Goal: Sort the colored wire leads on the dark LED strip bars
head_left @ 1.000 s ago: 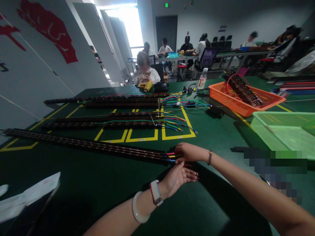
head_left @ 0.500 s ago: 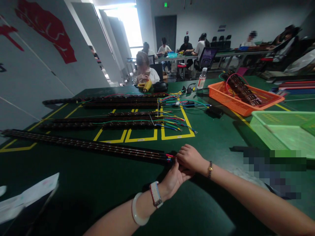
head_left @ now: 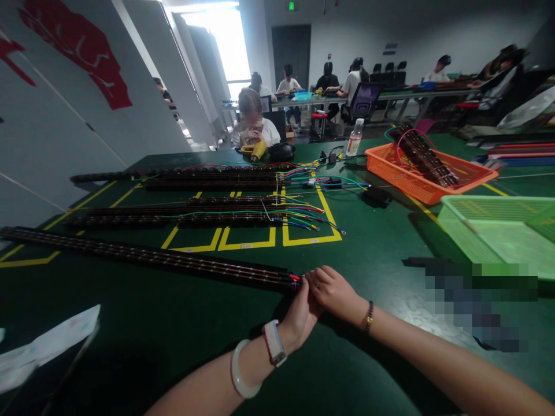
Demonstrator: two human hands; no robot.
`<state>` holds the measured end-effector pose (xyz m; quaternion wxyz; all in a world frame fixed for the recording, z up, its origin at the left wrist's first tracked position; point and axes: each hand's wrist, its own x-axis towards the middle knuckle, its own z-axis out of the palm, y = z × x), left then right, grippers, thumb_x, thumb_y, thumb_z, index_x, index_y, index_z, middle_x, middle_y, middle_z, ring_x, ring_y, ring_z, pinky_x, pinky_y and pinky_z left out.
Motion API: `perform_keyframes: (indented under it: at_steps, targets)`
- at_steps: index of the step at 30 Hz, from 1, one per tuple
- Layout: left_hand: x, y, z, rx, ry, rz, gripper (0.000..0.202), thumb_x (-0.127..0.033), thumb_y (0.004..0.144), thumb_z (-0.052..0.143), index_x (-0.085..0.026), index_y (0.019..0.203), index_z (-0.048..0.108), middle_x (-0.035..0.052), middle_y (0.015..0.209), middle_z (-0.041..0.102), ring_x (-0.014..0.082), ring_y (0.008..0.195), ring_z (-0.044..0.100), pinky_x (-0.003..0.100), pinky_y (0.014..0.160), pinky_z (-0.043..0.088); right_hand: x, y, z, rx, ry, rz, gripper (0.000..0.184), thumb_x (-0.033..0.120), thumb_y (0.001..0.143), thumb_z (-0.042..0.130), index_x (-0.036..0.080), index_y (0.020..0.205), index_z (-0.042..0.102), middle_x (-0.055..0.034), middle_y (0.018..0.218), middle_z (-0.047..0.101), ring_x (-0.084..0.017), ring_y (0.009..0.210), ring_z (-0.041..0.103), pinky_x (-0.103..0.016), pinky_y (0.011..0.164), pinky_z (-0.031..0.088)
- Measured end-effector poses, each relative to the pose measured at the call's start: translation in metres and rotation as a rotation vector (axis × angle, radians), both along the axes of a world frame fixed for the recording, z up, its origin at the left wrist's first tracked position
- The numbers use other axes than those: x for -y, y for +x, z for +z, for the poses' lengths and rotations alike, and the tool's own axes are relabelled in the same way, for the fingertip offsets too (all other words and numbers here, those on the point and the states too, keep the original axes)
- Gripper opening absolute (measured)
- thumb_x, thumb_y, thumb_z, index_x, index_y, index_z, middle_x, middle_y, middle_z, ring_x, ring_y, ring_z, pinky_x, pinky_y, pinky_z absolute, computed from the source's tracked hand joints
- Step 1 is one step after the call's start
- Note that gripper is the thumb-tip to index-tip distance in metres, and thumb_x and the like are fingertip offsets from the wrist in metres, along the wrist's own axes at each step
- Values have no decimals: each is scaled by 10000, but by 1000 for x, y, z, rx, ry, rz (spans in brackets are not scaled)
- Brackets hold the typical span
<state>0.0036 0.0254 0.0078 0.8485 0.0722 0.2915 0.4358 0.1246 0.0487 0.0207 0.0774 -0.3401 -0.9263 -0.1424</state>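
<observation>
A long dark wire bundle [head_left: 173,259] with brownish stripes runs across the near part of the green table. Short red and blue wires [head_left: 295,279] stick out of its right end and pass into my fingers. My left hand [head_left: 301,315] comes from below, thumb up, and is closed around the wire ends. My right hand [head_left: 336,293] meets it from the right, fingers curled and pressed against the left thumb. The wire tips are hidden between both hands.
Behind lie more dark bundles [head_left: 173,219] with coloured wires ending in ring terminals. An orange basket [head_left: 403,176] holds another bundle, near a green basket [head_left: 459,231] and a bottle [head_left: 354,138]. Across the table sits a person near a yellow heat gun [head_left: 259,150]. Paper [head_left: 56,341] lies left.
My right hand has moved slightly down and left. My left fingers, spread below before, have drawn in, and both hands are closer together at the bundle's end.
</observation>
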Motion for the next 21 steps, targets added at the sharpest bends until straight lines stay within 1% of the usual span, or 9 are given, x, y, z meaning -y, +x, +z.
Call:
perform_keyframes:
  at_steps: [3, 6, 9, 11, 14, 16, 19, 21]
  targets:
    - [0, 0, -5, -20, -10, 36, 231, -306, 906, 459, -215, 1082, 577, 33, 1238, 565, 145, 1170, 489, 281, 968, 394, 7, -1, -4, 20, 29, -30, 257, 83, 847, 473, 99, 1054, 624, -129, 1017, 648, -239, 945, 528, -365, 847, 416]
    - [-1, 0, -4, -11, -4, 56, 245, -308, 902, 470, -218, 1103, 579, 33, 1281, 540, 136, 1196, 469, 263, 985, 378, 15, 1, -8, -23, 36, -66, 373, 136, 847, 492, 67, 1210, 542, -147, 1210, 577, -267, 1149, 455, -385, 966, 368]
    - [-2, 1, -1, 4, -2, 48, 250, -330, 898, 473, -211, 1089, 583, 40, 1262, 553, 136, 1188, 475, 264, 992, 366, 20, 4, -8, -108, -35, -107, 469, 163, 858, 486, 82, 1318, 442, -127, 1291, 527, -266, 1200, 424, -395, 993, 349]
    - [-2, 1, -1, -4, 14, 13, 274, -374, 891, 475, -203, 1079, 577, 51, 1197, 589, 154, 1153, 502, 301, 988, 368, 21, 9, -3, -189, -100, -132, 489, 184, 872, 479, 131, 1352, 401, -101, 1312, 515, -248, 1188, 438, -398, 980, 358]
    - [-3, 1, -1, -10, 86, -55, 372, -469, 873, 455, -165, 1046, 581, 84, 1087, 626, 190, 1085, 538, 359, 977, 367, 20, 20, 4, -323, -159, -204, 442, 238, 894, 470, 180, 1329, 423, -95, 1267, 550, -224, 1146, 471, -399, 950, 375]
    - [-3, 0, 0, -23, 121, -106, 456, -526, 865, 419, -134, 1017, 595, 113, 1055, 630, 207, 1063, 545, 375, 981, 356, 19, 29, 6, -370, -145, -264, 394, 284, 894, 486, 178, 1274, 477, -108, 1203, 584, -231, 1114, 490, -409, 935, 376]
    - [-3, -1, 1, -56, 140, -167, 560, -569, 864, 360, -89, 1005, 610, 157, 1059, 624, 224, 1073, 541, 374, 1000, 335, 18, 38, 5, -335, -86, -296, 312, 320, 870, 537, 177, 1146, 563, -113, 1114, 614, -255, 1073, 506, -424, 922, 367]
    - [-3, -2, 0, -48, 147, -178, 597, -576, 869, 328, -72, 1025, 608, 173, 1089, 615, 226, 1094, 534, 366, 1014, 322, 18, 40, 3, -284, -61, -297, 230, 279, 866, 548, 175, 1065, 595, -103, 1052, 629, -251, 1035, 521, -410, 913, 366]
